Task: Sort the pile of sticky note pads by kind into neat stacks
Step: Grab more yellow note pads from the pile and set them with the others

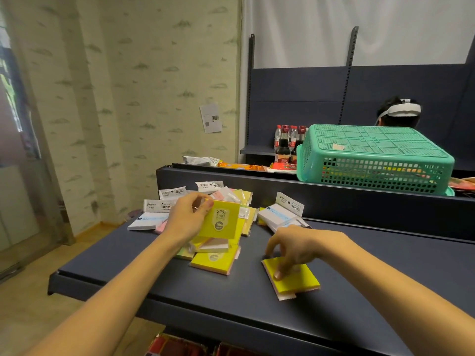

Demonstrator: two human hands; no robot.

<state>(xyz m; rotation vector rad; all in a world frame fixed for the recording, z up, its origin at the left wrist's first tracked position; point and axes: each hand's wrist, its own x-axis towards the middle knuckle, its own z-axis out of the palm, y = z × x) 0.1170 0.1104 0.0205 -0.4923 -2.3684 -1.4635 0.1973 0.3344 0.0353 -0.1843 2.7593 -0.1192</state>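
**Yellow pads: one lifted, one stack begun**

Head view — the only one. On the dark blue metal shelf (pixel 359 253) lies a loose heap of mixed sticky note pads (pixel 231 217): white packets with printed header cards at the back, pale pink and pastel ones in clear wrap, and several bright yellow pads toward the front. The left hand (pixel 187 219) grips a square yellow pad with a "2207" label (pixel 223 220), thumb curled over its top edge, and holds it tilted up above the heap, label toward the camera.

The right hand (pixel 300 246) is off to the right of the heap, fingers loosely spread and pointing down; its fingertips (pixel 277 274) press on a small stack of yellow pads (pixel 293 277) at the front of the shelf, with nothing held in its grasp. The stack's long axis runs slantwise, far-left to near-right, and a pale lower layer pokes out at its near corner, so it is not yet square.

The relation that matters: the stack lies to the right of and nearer than the lifted pad, well apart from it, under the right hand. The likely next move is to carry the pad rightward and forward onto it, turned to match that slant.

Behind the shelf stand a green perforated plastic basket (pixel 372 158) and dark sauce bottles (pixel 282 145).
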